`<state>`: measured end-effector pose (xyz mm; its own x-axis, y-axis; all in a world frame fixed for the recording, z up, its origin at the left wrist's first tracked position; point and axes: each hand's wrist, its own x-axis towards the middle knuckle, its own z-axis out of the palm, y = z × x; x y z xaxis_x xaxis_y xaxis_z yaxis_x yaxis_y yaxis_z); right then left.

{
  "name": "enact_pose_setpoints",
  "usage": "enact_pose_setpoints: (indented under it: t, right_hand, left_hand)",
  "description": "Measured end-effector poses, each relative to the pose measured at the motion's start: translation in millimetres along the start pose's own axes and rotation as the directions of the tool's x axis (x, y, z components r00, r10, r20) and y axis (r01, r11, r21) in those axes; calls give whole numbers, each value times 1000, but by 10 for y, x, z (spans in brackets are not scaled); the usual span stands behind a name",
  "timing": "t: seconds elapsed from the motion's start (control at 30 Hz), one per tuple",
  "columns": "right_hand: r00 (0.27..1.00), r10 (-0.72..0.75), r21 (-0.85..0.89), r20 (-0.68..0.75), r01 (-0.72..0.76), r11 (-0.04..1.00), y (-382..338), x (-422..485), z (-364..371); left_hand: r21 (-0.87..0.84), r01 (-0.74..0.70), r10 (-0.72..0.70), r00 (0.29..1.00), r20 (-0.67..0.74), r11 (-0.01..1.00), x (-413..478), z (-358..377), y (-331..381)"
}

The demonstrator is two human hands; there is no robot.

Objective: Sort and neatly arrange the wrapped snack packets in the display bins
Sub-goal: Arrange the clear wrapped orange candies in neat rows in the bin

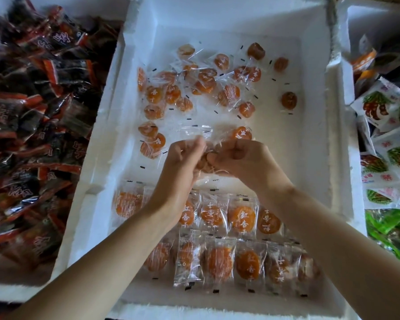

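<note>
While the left hand (183, 162) curls its fingers around a bundle of apricot packets (203, 162), it is best, I think, to square their edges before laying them down. Right of it, the right hand (243, 158) pinches the same bundle with bent fingers. Their clear film looks slippery and crinkly, the orange fruit inside flat and round. By the wrists lie neat rows (217, 218), beyond the fingertips a loose heap (206, 84), all in the white foam bin (337, 158).

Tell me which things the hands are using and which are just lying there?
In use: left hand, right hand, held packets, loose orange packets, neat rows, foam bin.
Lying about: dark red packets, white-and-green packets, green bag.
</note>
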<state>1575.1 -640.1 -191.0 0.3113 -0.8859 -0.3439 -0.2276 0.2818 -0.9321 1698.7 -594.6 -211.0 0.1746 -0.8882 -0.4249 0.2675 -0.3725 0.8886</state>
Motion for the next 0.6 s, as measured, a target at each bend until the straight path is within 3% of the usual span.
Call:
enact_pose_setpoints:
  t: [0.07, 0.17, 0.33, 0.43, 0.6]
  right_hand:
    - [998, -25, -27, 60, 27, 999, 5, -67, 46]
    - [986, -121, -158, 118, 139, 978, 38, -87, 3]
    - [946, -277, -509, -167, 158, 846, 176, 263, -358]
    - [963, -261, -727, -65, 134, 674, 306, 523, -507]
    - [974, -225, -833, 35, 153, 532, 359, 703, -617]
  left_hand:
    - [118, -46, 39, 997, 60, 992, -34, -18, -19]
    - [151, -92, 95, 995, -10, 984, -43, -27, -32]
    - [143, -110, 119, 991, -55, 984, 7, -169, -33]
    - [168, -134, 142, 989, -41, 977, -23, -198, -35]
    - [170, -107, 113, 993, -25, 980, -45, -185, -59]
